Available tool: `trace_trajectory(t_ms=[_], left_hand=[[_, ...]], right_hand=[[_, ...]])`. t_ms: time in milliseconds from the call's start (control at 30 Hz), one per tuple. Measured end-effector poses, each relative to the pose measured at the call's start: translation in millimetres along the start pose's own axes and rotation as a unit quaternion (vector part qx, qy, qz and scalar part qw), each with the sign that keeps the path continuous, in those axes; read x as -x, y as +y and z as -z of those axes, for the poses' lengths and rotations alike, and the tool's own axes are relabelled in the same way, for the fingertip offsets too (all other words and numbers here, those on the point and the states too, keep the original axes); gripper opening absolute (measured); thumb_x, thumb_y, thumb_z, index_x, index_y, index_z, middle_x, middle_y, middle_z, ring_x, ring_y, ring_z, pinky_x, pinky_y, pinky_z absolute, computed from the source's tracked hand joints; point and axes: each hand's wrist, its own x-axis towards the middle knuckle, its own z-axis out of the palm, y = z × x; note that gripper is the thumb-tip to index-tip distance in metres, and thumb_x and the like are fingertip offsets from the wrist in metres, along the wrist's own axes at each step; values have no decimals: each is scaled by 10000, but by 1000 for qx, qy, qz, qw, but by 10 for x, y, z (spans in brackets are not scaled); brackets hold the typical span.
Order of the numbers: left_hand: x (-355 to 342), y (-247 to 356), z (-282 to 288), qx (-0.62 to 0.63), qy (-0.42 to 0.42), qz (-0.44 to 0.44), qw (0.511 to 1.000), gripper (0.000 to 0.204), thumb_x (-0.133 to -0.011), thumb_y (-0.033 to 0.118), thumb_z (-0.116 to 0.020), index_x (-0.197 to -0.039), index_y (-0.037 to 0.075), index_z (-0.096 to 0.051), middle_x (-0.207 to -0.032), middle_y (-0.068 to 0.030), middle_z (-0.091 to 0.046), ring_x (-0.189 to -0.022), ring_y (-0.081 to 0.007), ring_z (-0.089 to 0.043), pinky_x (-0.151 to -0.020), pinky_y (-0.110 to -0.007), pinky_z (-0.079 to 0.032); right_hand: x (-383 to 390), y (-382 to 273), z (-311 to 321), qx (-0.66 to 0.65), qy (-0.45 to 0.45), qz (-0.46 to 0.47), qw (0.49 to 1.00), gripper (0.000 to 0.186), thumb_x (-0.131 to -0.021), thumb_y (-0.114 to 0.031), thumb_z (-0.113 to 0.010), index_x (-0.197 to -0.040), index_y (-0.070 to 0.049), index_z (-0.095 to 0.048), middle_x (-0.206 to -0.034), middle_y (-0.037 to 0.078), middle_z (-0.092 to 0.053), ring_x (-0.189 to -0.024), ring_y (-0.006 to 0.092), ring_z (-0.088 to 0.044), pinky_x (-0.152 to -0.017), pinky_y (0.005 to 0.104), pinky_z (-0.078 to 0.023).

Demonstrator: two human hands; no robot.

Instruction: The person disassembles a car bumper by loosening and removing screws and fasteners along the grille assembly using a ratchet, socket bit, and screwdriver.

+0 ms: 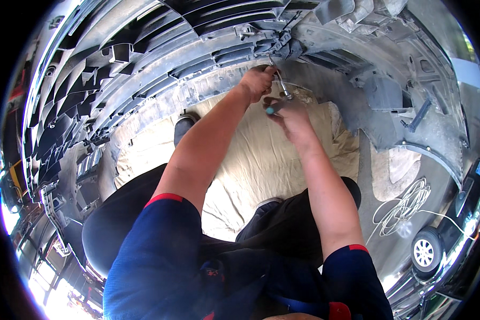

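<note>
A chrome socket wrench with a long shaft (284, 85) runs between my two hands. My left hand (257, 84) is closed around the upper part of the shaft, close to the lower edge of a large, dusty black car bumper (160, 96). Below it, my right hand (292, 116) is closed at the shaft's lower end, by the tool's head. A small teal end (270, 110) shows beside the right fingers; I cannot tell whether it belongs to the wrench. The shaft's upper tip reaches to the bumper's slatted grille (232, 53), where its contact is too small to make out.
A cream cloth (245, 154) lies under my bent legs, with a dark shoe (185, 127) near its left side. To the right are a coiled white cable (405, 208) and a black car's wheel (426, 253). The bumper curves around in front and on both sides.
</note>
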Motion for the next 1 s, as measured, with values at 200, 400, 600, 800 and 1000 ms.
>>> trace_trajectory(t_ms=[200,400,600,800,1000], left_hand=[[36,63,-98,-13,4,-3,1000,246,-994,244,-621,-1116,35,-664,-728,3,-462,-599,-110,-436,-513,-293,-348],[7,80,-19,9,-21,-30,999,294,-999,286,-615,-1110,19,-670,-751,-1,-481,-577,-116,-412,-519,-298,-342],[40,5,-132,-30,60,-30,997,313,-1010,318,-614,-1120,31,-670,-784,-7,-491,-606,-120,-417,-534,-290,-344],[-40,56,-33,-63,29,-27,997,364,-1009,384,-631,-1153,52,-670,-860,-24,-565,-638,-138,-462,-555,-306,-387],[-48,33,-62,-77,77,-71,991,399,-1007,404,-639,-1159,36,-662,-890,-34,-560,-650,-147,-478,-570,-326,-414]], right_hand=[[-233,67,171,472,120,225,844,368,-994,-418,-649,-1091,-64,-631,-832,42,-676,-749,173,-638,-667,364,-500],[-329,-41,307,-150,-180,-82,969,386,-1029,-483,-569,-1109,-113,-640,-752,6,-567,-656,142,-547,-616,347,-438],[-331,79,146,-104,-13,-20,994,287,-1019,-389,-615,-1129,-125,-630,-864,46,-629,-661,149,-538,-608,325,-451],[-280,41,17,-38,51,8,998,218,-1021,-346,-626,-1087,-138,-631,-834,-1,-635,-647,127,-544,-597,280,-439],[-330,124,6,223,53,128,965,184,-1020,-273,-612,-1039,-95,-653,-840,7,-661,-629,109,-550,-581,249,-439]])
